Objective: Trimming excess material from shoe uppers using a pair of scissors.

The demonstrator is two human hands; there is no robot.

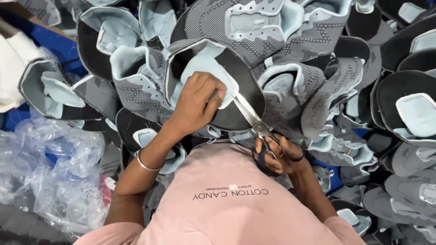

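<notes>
Shoe upper (236, 90): black inside, pale blue lining, lying atop a heap of grey uppers (309, 41).
Left hand (197, 106): fingers curling closed, pinching the upper's lining edge.
Right hand (277, 156): fingers gripping through the handles of scissors (254, 122), blades parting slightly against the upper.
Plastic wrap (50, 172): lying crumpled at the left.

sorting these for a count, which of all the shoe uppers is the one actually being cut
The shoe upper at centre, inner black side up, pinned by the left hand. The scissors in the right hand bite its pale blue edge; the others lie untouched.
</notes>
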